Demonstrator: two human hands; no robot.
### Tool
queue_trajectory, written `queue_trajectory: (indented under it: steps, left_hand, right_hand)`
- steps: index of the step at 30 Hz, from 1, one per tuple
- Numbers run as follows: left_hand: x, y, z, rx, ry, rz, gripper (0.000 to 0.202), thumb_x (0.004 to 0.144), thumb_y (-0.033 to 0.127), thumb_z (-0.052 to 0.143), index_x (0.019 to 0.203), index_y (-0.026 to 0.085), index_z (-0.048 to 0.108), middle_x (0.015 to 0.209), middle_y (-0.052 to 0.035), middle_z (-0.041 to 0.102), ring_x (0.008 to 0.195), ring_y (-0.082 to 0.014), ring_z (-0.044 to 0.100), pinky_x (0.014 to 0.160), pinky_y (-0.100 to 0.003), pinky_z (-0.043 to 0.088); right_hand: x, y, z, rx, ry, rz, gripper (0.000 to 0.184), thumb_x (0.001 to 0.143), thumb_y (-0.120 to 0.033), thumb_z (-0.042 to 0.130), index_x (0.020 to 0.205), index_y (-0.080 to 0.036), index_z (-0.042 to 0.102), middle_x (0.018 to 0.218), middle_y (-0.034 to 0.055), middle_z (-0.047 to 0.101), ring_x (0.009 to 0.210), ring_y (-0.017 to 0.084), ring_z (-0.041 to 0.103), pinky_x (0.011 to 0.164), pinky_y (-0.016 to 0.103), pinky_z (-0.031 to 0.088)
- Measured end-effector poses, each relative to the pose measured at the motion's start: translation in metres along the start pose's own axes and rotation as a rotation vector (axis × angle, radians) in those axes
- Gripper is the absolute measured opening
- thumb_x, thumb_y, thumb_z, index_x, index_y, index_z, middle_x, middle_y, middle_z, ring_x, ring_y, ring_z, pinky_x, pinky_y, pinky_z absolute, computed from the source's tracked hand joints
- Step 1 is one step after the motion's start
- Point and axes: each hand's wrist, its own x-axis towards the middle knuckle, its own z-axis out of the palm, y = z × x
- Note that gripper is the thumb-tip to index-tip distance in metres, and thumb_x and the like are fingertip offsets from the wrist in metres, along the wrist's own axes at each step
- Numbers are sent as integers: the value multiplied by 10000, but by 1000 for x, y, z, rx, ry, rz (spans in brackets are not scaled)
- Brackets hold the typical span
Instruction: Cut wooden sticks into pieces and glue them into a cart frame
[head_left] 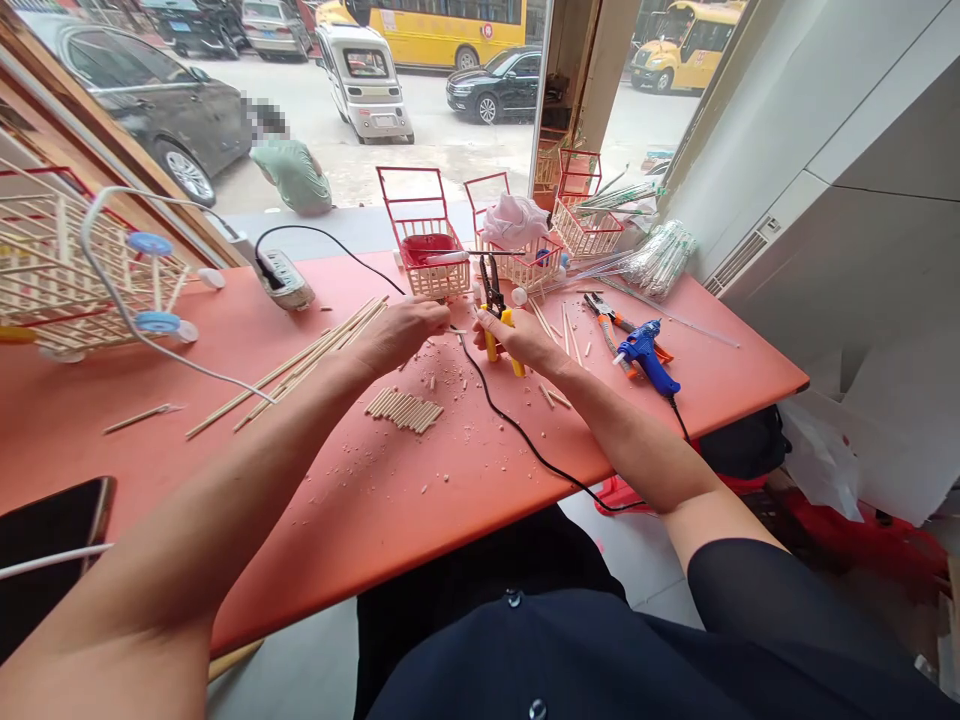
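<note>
My right hand (514, 338) is wrapped around the yellow handles of a pair of cutting pliers (493, 290), whose dark jaws point away from me. My left hand (409, 332) is closed just left of the pliers, its fingertips pinching a short wooden stick (460, 331) that shows only in part. Below my hands, a row of short cut sticks (405, 410) lies side by side on the orange table (360, 520). Long wooden sticks (300, 365) lie under and beside my left forearm. Crumbs and chips are scattered around.
Small stick-built carts (425, 230) stand along the window side, with a larger one (82, 265) at left. A blue glue gun (649, 355) and orange-handled pliers (606, 318) lie at right. A black cable (517, 425) crosses the table; a power strip (285, 280) and phone (56, 550) are at left.
</note>
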Motion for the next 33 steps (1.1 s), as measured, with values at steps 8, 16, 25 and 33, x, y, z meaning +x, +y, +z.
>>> queue_trajectory:
  steps: [8, 16, 25, 33]
  left_hand:
    - [-24, 14, -8, -664, 129, -481, 240, 619, 346, 962, 807, 238, 858, 855, -106, 829, 784, -239, 739, 775, -429, 617]
    - [-23, 23, -1, -726, 327, -421, 272, 587, 331, 965, 727, 229, 756, 815, -71, 804, 799, -226, 740, 808, -393, 616]
    - [-20, 20, 15, -506, 330, -460, 201, 610, 319, 892, 740, 216, 778, 747, -15, 755, 732, -193, 674, 756, -336, 541]
    - [-24, 26, 21, -590, 275, -530, 232, 595, 312, 944, 754, 203, 816, 759, -36, 791, 804, -242, 739, 860, -407, 611]
  right_hand:
    - [-1, -2, -3, 4, -22, 22, 352, 1148, -433, 702, 919, -168, 739, 858, 58, 781, 743, 157, 689, 724, 297, 574]
    - [-2, 0, -1, -57, -30, -47, 401, 1149, -477, 701, 888, -173, 717, 848, 48, 760, 728, 160, 663, 803, 358, 555]
    - [-3, 0, -1, -236, -38, -123, 489, 1164, -537, 633, 851, -173, 721, 861, 52, 776, 784, 165, 679, 841, 352, 521]
    - [-7, -1, 4, -266, 22, -152, 369, 1103, -486, 712, 868, -202, 682, 889, 24, 732, 854, 183, 652, 875, 336, 500]
